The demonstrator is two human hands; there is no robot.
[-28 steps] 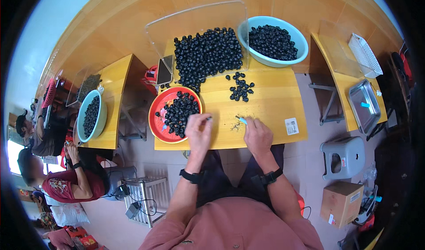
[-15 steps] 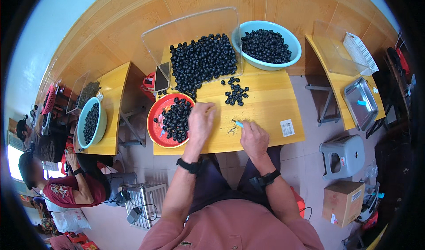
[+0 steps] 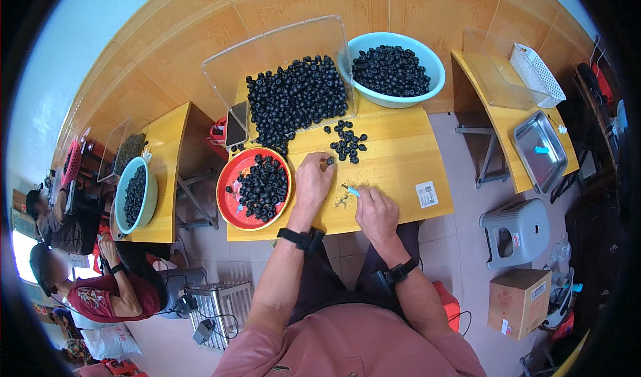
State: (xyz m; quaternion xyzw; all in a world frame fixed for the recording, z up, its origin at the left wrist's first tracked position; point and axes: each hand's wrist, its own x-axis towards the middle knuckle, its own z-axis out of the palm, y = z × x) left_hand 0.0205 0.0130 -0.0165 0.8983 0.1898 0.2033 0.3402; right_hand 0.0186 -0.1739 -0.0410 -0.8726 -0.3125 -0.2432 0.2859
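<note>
My left hand (image 3: 314,182) pinches a small black wheel (image 3: 330,160), round with a hole in it, between thumb and fingertips. In my right hand (image 3: 378,215) is a small tool with a light-blue handle (image 3: 354,191), its narrow tip directed up and left. The tip is too small to make out fully. Under it, thin dark trimmings (image 3: 344,200) lie scattered on the yellow table (image 3: 394,170). A red plate (image 3: 227,189) holding many similar wheels is left of my left hand. A loose cluster of wheels (image 3: 347,143) lies just beyond both hands.
A clear bin (image 3: 214,70) lies tipped, spilling black wheels forward. Behind it to the right stands a light-blue basin (image 3: 437,76) full of wheels. A phone (image 3: 236,124) lies beside the bin. A white label (image 3: 426,195) sits at right. At left, another person (image 3: 113,290) sits.
My left hand has moved right from the plate's edge toward the middle of the table, and a wheel now shows in its fingertips. My right hand keeps holding the tool.
</note>
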